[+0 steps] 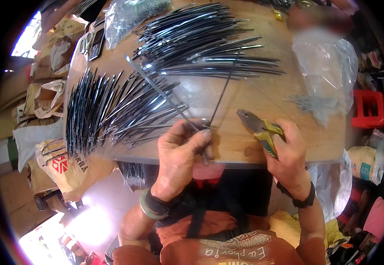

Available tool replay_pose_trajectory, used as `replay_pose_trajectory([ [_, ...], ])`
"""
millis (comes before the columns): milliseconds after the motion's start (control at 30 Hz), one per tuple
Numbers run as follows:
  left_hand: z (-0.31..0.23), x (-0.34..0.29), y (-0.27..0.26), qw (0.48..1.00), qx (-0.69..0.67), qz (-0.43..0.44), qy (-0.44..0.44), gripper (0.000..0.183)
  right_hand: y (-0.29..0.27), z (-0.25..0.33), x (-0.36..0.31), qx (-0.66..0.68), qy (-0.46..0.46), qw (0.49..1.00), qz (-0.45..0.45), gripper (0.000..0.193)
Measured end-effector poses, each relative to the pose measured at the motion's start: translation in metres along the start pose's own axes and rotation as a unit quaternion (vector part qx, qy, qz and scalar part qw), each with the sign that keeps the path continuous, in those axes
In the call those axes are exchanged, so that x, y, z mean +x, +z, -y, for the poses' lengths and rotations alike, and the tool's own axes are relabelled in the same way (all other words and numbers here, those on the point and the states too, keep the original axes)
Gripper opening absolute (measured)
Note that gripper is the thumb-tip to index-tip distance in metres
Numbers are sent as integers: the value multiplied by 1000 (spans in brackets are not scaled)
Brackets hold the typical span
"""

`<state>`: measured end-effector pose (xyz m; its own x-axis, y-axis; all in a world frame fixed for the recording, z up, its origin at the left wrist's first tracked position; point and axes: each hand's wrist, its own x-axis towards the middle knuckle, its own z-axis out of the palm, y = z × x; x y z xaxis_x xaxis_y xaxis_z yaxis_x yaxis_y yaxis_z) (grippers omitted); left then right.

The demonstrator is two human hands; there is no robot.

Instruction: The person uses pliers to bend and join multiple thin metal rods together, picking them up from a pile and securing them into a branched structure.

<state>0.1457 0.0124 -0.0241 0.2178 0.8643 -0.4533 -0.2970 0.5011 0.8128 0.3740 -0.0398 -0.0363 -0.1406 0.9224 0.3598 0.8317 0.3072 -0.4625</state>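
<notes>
My left hand [178, 145] pinches two thin dark metal strips near their lower ends. The lighter, wider strip [156, 88] slants up to the left; the darker, narrower strip [225, 88] rises to the right, so they spread in a V. A short, fine wire [209, 127] sticks out by my fingertips. In my right hand [289, 152] is a pair of pliers [250, 120] with yellow and green handles, its jaws pointing up to the left, apart from the strips. Dark strips lie in a large pile [192, 31] at the far side and another pile [112, 115] on the left.
The wooden table [253, 145] has its near edge by my wrists. Thin wires [302, 103] lie with a clear plastic bag [326, 70] on the right. Another plastic bag [128, 22] and a keypad device [96, 44] sit far left. A red stool [368, 108] stands beyond the right edge.
</notes>
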Motion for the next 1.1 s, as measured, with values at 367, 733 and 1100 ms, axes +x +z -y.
replay_pose_trajectory([
  [367, 18, -26, 1, 998, -28, 53, -16, 14, -12, 35, 6, -6, -60, 998, 31, 18],
  [733, 20, -37, -14, 991, -131, 4, -34, 9, -20, 41, -27, 397, 290, 871, 11, 20],
  [1100, 24, -41, -6, 994, -111, 7, -23, 14, -5, 42, -32, 425, 323, 843, -64, 14],
])
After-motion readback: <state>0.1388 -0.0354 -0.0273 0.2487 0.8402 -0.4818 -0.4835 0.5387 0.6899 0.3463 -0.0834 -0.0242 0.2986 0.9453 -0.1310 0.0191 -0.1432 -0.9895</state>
